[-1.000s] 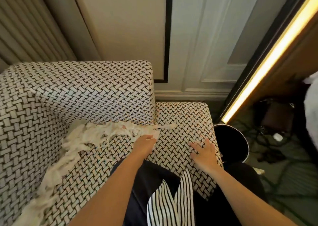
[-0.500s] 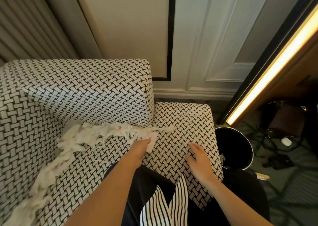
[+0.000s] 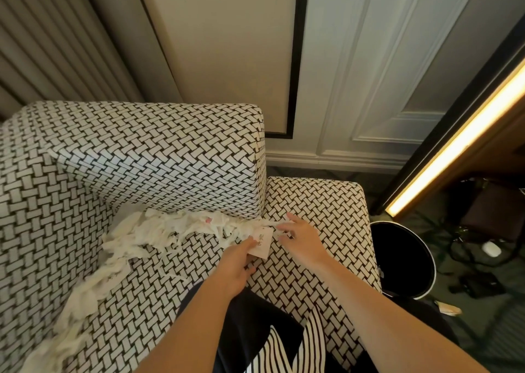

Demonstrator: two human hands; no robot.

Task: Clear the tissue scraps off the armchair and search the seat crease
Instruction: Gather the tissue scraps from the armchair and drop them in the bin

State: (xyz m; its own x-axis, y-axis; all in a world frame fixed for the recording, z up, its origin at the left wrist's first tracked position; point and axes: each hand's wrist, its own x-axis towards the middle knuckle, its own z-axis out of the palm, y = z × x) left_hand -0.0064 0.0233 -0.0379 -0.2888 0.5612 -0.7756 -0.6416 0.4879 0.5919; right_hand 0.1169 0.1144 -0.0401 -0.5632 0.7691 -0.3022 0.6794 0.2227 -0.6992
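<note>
- White shredded tissue (image 3: 159,230) is heaped along the crease (image 3: 257,217) under the backrest, then trails down the left side of the armchair (image 3: 142,151).
- Left grip (image 3: 235,267) pinches a small printed card (image 3: 262,243) by its near edge.
- Right grip (image 3: 302,237) is released, fingers spread on the seat, tips touching the tissue's right end.
- The bulk of the tissue sits just left of both grips; bin (image 3: 432,267) stands beside the seat on the right.
- Judgement: put the card aside, then gather scraps in bunches from the right end. They look flimsy and likely to tear. Search the crease once it is bare.
</note>
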